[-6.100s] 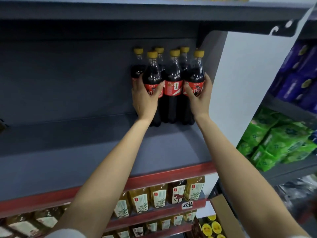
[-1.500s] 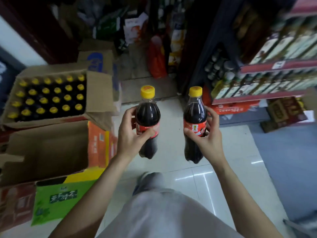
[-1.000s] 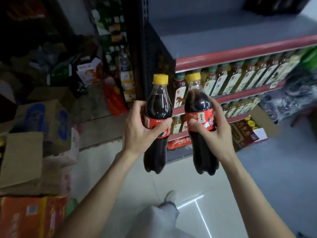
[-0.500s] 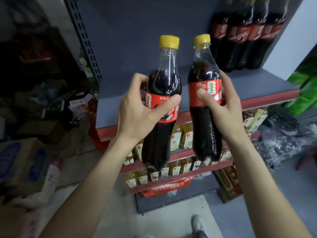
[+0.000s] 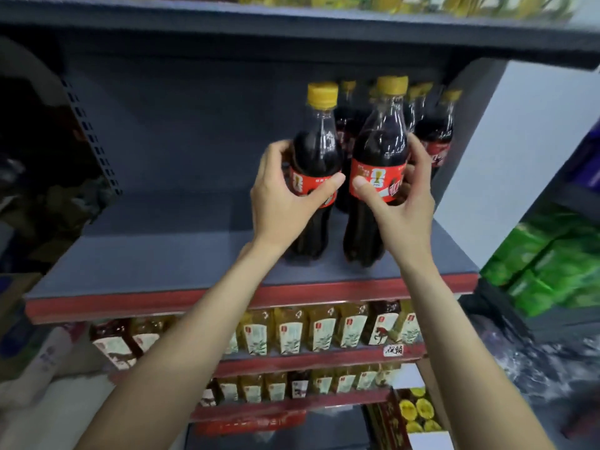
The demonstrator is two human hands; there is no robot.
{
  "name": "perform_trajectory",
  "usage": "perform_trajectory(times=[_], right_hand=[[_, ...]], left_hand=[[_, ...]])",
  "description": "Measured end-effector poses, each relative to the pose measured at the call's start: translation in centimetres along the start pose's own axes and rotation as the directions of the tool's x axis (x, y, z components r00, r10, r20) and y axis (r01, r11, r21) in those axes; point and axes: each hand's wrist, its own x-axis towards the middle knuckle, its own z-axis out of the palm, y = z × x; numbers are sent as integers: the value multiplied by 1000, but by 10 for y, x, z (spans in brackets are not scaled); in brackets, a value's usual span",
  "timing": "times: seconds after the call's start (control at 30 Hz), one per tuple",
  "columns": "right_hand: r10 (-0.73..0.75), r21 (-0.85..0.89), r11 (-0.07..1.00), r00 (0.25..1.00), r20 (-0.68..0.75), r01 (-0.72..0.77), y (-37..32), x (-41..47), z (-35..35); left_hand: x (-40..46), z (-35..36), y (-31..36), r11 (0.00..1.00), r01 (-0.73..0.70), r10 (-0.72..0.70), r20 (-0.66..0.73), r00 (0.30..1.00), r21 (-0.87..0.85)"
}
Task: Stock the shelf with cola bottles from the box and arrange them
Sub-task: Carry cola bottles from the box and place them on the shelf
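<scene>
My left hand [image 5: 282,196] grips a cola bottle [image 5: 316,147] with a yellow cap and red label round its middle. My right hand [image 5: 401,206] grips a second cola bottle [image 5: 380,147] the same way. Both bottles stand upright over the grey shelf [image 5: 168,254], side by side, with their bases at or just above its surface. Right behind them, several stocked cola bottles [image 5: 433,134] stand against the shelf's back right corner, partly hidden by the two I hold.
The shelf's left part is bare grey board with a red front edge [image 5: 146,303]. Below are rows of yellow-labelled bottles [image 5: 324,329]. A white side panel [image 5: 519,151] bounds the shelf on the right; green packs [image 5: 552,264] lie beyond. A box of yellow-capped bottles [image 5: 415,410] sits low right.
Both hands have lifted the two bottles up and forward from in front of the shelf edge to over the shelf board, close in front of the stocked group. My view has tilted upward.
</scene>
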Motion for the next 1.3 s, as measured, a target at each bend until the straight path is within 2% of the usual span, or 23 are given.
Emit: perform_trajectory(times=[0.2,0.27,0.33,0.43,0.53,0.73,0.9,0.97,1.1,1.2,1.3], right_hand=[[79,-78,993,990,-113,-88,55,37,-27],[139,-136,978,979,-152,-160,70,48,-34],[142,-148,975,975,-172,-168,81,60,-39],[102,-118,986,982,-157,-121,93,75,-45],[122,-71,989,985,-123,-131,98,83,-49],[169,-157,972,985,-45,-174,104,85,-62],[127,-201,971,992,-16,-127,103,74,-65],[77,-261,962,997,-31,-82,101,68,-62],[-132,-327,941,985,-116,87,74,41,-50],[-326,-292,915,936,-131,278,47,12,-28],[-432,-158,898,890,-143,411,19,-24,7]], left_hand=[[7,81,1,993,63,-71,76,995,102],[8,98,-1,985,79,-92,74,993,154],[11,112,-4,977,96,-112,74,991,193],[21,131,-8,965,152,-178,108,978,214],[26,144,-10,967,179,-203,122,972,181],[31,153,-15,969,186,-205,110,972,160],[25,152,-17,977,175,-192,145,971,121],[21,147,-12,981,161,-176,146,973,112],[7,119,0,992,111,-115,66,991,61],[-16,79,11,1000,15,-17,-58,998,-24],[-45,24,17,994,-103,96,-188,977,-27]])
